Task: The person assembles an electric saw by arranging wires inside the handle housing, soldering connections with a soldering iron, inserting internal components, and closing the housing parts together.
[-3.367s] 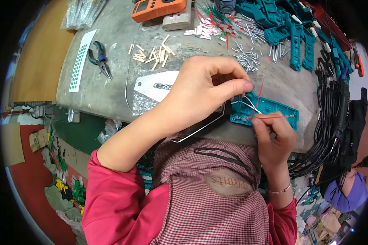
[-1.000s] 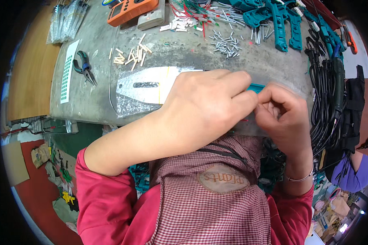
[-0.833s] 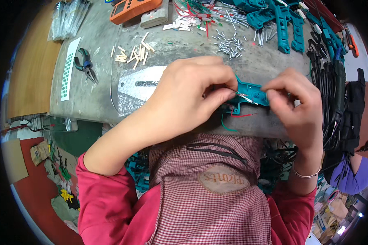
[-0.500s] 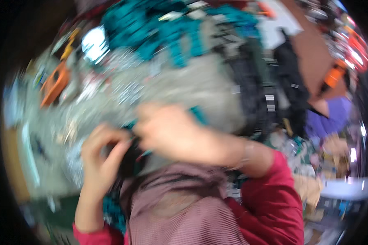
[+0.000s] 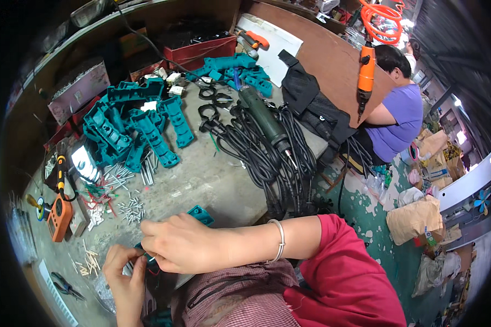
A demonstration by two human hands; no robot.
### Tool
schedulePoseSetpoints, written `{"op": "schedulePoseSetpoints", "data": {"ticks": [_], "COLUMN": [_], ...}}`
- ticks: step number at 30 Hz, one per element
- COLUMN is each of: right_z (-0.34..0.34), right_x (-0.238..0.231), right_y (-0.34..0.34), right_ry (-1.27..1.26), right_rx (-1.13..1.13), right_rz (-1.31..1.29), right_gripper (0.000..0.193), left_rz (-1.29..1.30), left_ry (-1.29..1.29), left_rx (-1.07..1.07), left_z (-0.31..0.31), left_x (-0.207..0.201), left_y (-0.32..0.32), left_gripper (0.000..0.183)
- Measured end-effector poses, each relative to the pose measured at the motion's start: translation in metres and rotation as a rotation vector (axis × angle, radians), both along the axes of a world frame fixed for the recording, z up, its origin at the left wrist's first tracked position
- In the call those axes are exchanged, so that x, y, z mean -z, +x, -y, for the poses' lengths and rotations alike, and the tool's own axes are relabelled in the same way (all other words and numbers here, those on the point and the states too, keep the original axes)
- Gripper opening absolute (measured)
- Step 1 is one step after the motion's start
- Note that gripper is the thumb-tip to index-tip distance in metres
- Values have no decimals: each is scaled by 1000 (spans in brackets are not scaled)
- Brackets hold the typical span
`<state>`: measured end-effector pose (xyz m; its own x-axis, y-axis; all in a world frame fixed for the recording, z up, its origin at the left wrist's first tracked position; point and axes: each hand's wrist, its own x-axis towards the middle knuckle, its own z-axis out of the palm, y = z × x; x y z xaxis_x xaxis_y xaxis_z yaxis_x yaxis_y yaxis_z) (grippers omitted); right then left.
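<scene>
My left hand (image 5: 123,270) is closed low at the left, thumb and fingers pinched near the right hand's fingertips. My right hand (image 5: 177,242) reaches across, back upward and fingers curled down. What each grips is mostly hidden. A bit of teal and a thin red wire (image 5: 154,271) show between them. Past the right wrist, the end of a teal plastic housing (image 5: 201,214) sticks out. Beyond the hands lie small metal screws (image 5: 132,211) and red wires (image 5: 98,200).
Teal housings (image 5: 158,136) are piled at the back. Bundled black cables (image 5: 245,147) and a dark green electric screwdriver (image 5: 264,117) lie right of them. An orange meter (image 5: 59,218) and pliers (image 5: 67,286) are at left. An orange power driver (image 5: 366,76) hangs near a person in purple (image 5: 401,117).
The view has swung and sharpened from blur, bringing more of the bench's back and the right side in. Both hands now appear lower in the picture, still close together.
</scene>
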<state>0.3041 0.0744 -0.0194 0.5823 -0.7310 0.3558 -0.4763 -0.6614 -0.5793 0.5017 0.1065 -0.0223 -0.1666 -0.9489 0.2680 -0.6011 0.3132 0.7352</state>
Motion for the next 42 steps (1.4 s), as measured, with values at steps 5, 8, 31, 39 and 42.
{"op": "schedulePoseSetpoints", "data": {"ticks": [5,8,31,39,42], "right_z": [5,12,7,7,17], "right_x": [-7,-12,-24,-7,13], "right_y": [-20,-28,-1,-6,16], "right_ry": [128,403,-24,599,1361], "right_rx": [-43,-172,3,48,-101], "right_rz": [-41,50,3,134,489], "right_gripper": [11,9,10,12,22], "left_rz": [11,35,-369,332,294], "left_ry": [-30,-80,171,-650,-475], "left_rx": [115,146,155,145,103], "left_z": [11,13,10,21,5], "left_x": [3,3,4,-5,-10], "left_y": [-4,-1,3,-11,3], "left_gripper": [9,9,13,30,23]}}
